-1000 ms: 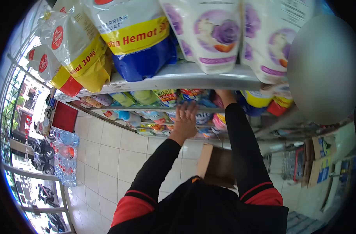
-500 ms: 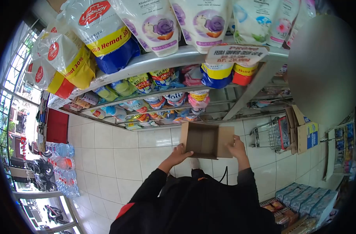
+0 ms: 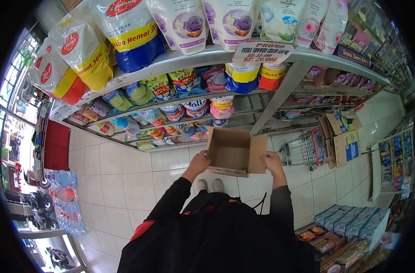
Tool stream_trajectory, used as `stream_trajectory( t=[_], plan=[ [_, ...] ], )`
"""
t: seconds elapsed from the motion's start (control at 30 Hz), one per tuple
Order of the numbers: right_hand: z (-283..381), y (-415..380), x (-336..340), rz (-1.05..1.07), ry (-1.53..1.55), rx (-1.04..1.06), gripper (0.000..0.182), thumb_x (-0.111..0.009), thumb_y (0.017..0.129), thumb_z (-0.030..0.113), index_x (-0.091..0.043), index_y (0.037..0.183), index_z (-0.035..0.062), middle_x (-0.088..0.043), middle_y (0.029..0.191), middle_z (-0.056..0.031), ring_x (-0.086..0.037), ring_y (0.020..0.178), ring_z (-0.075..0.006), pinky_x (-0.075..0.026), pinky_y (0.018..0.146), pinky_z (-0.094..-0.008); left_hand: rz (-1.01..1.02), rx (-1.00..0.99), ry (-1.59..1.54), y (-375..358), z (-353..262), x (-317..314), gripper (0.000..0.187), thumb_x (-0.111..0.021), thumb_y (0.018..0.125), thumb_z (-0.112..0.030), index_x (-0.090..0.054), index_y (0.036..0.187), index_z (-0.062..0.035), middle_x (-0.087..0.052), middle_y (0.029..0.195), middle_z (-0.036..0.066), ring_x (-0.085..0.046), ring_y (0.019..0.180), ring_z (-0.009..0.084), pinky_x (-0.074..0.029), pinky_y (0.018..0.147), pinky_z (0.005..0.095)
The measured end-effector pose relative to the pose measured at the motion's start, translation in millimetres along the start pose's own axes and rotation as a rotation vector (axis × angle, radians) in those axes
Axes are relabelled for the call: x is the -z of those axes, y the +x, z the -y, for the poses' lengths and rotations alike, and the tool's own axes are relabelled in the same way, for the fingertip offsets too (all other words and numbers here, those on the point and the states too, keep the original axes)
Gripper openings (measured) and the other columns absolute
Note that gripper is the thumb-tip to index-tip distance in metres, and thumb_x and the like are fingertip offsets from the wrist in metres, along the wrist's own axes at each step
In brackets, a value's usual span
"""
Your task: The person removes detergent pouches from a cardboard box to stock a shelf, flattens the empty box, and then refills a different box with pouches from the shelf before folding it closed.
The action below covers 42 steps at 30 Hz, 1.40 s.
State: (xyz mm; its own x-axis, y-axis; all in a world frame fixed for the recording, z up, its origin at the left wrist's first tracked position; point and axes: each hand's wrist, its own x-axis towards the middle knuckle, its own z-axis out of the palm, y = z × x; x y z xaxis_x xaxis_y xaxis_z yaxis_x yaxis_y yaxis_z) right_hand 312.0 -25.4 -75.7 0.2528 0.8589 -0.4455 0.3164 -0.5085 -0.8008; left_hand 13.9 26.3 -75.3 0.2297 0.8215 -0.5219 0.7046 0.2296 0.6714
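Note:
An open cardboard box (image 3: pixel 230 157) is held in front of me above the tiled floor, its inside showing bare brown card. My left hand (image 3: pixel 199 164) grips the box's left side, with fingers closed on its edge. On the right, a flap sticks outward, and my right hand (image 3: pixel 273 163) is closed on that flap's outer edge. Just beyond the box stands a shelf unit with refill pouches, among them a green Kilau pouch (image 3: pixel 158 87) and a Molto pouch (image 3: pixel 196 108).
Large Lifebuoy pouches (image 3: pixel 134 41) line the top shelf behind a promo sign (image 3: pixel 264 53). At right stands a wire shopping cart (image 3: pixel 303 149) beside flattened cardboard (image 3: pixel 341 141). Bottled water packs (image 3: pixel 64 195) sit at left; blue boxes (image 3: pixel 351 220) are at lower right.
The box has shifted slightly left and toward the shelf in view. My left hand has moved up its left side. Both feet now show, and the person at upper right is gone from view.

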Motion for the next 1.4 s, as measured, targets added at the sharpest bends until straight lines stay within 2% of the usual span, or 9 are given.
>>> stream_trajectory(
  t=[0.23, 0.47, 0.63, 0.77, 0.83, 1.0, 1.07, 1.23, 1.4],
  plan=[
    [113.4, -51.6, 1.5, -0.149, 0.176, 0.127, 0.023, -0.054, 0.066, 0.016, -0.056, 0.065, -0.0066, -0.056, 0.056, -0.0114, -0.054, 0.047, -0.0173, -0.041, 0.045, -0.0278, -0.314, -0.301, -0.200, -2.0, -3.0, 48.9, 0.059, -0.061, 0.068, -0.026, -0.037, 0.117, -0.0028, -0.043, 0.112, 0.021, -0.046, 0.100, 0.0282, -0.038, 0.081, 0.0342],
    [110.1, -36.1, -119.9, -0.168, -0.429, 0.266, 0.029, -0.057, 0.063, 0.023, -0.057, 0.063, -0.0058, -0.054, 0.056, -0.0210, -0.056, 0.055, -0.0330, -0.045, 0.054, -0.0389, 0.149, -0.030, -0.810, -29.1, -27.1, 49.9, 0.060, -0.043, 0.078, -0.049, -0.037, 0.120, -0.0065, -0.044, 0.114, 0.011, -0.042, 0.105, 0.0220, -0.033, 0.088, 0.0327],
    [105.5, -47.7, -185.5, 0.079, -0.417, 0.387, 0.037, -0.058, 0.066, 0.030, -0.057, 0.075, -0.0062, -0.056, 0.066, -0.0227, -0.056, 0.063, -0.0367, -0.044, 0.061, -0.0417, 0.044, 0.141, -0.770, -24.5, -26.2, 44.7, 0.058, -0.047, 0.076, -0.049, -0.042, 0.113, -0.0040, -0.051, 0.106, 0.009, -0.052, 0.091, 0.0211, -0.042, 0.076, 0.0322],
    [76.8, -46.4, -188.7, 0.308, -0.378, 0.598, 0.041, -0.059, 0.066, 0.033, -0.056, 0.079, -0.0057, -0.057, 0.069, -0.0210, -0.056, 0.067, -0.0351, -0.045, 0.062, -0.0401, -0.246, -0.048, -0.365, 16.9, 49.1, 27.7, 0.042, -0.056, 0.071, -0.024, -0.045, 0.106, -0.0016, -0.054, 0.096, 0.016, -0.055, 0.083, 0.0306, -0.044, 0.066, 0.0346],
    [88.6, -44.8, -153.6, 0.381, -0.309, 0.403, 0.041, -0.060, 0.065, 0.034, -0.056, 0.080, -0.0039, -0.058, 0.075, -0.0186, -0.057, 0.071, -0.0323, -0.045, 0.064, -0.0383, -0.322, -0.142, -0.117, 22.8, 58.0, 28.1, 0.039, -0.056, 0.069, -0.015, -0.045, 0.104, 0.0000, -0.055, 0.091, 0.018, -0.055, 0.080, 0.0340, -0.044, 0.065, 0.0357],
    [42.6, -9.8, -94.7, -0.047, -0.656, 0.103, 0.040, -0.064, 0.064, 0.032, -0.056, 0.083, -0.0022, -0.058, 0.079, -0.0166, -0.057, 0.075, -0.0300, -0.045, 0.065, -0.0370, -0.604, -0.081, 0.227, 1.2, 18.2, 32.7, 0.046, -0.053, 0.063, -0.005, -0.042, 0.107, 0.0022, -0.044, 0.107, 0.019, -0.042, 0.099, 0.0346, -0.033, 0.084, 0.0413],
    [10.4, 4.7, -95.1, -0.280, -0.546, 0.097, 0.039, -0.065, 0.063, 0.031, -0.057, 0.082, -0.0015, -0.058, 0.079, -0.0170, -0.057, 0.074, -0.0309, -0.045, 0.066, -0.0377, -0.765, -0.391, 0.385, -9.9, -14.6, 30.1, 0.056, -0.053, 0.060, -0.004, -0.037, 0.114, -0.0026, -0.038, 0.111, 0.022, -0.034, 0.106, 0.0359, -0.030, 0.088, 0.0436],
    [-8.4, 29.2, -90.3, 0.012, -0.469, -0.059, 0.041, -0.067, 0.062, 0.031, -0.057, 0.085, -0.0026, -0.058, 0.082, -0.0188, -0.056, 0.079, -0.0309, -0.044, 0.070, -0.0360, -0.306, -0.699, 0.429, -0.2, -41.2, -10.2, 0.059, -0.063, 0.063, -0.016, -0.038, 0.117, -0.0166, -0.030, 0.120, 0.017, -0.025, 0.113, 0.0383, -0.025, 0.091, 0.0488],
    [1.5, 35.2, -86.6, 0.081, -0.473, -0.109, 0.039, -0.069, 0.061, 0.026, -0.058, 0.086, -0.0017, -0.058, 0.085, -0.0189, -0.056, 0.082, -0.0306, -0.043, 0.072, -0.0334, -0.022, -0.476, 0.614, 21.1, -37.2, -33.3, 0.069, -0.068, 0.060, -0.028, -0.034, 0.120, -0.0344, -0.012, 0.133, 0.012, -0.008, 0.121, 0.0412, -0.014, 0.094, 0.0566]
  ],
)
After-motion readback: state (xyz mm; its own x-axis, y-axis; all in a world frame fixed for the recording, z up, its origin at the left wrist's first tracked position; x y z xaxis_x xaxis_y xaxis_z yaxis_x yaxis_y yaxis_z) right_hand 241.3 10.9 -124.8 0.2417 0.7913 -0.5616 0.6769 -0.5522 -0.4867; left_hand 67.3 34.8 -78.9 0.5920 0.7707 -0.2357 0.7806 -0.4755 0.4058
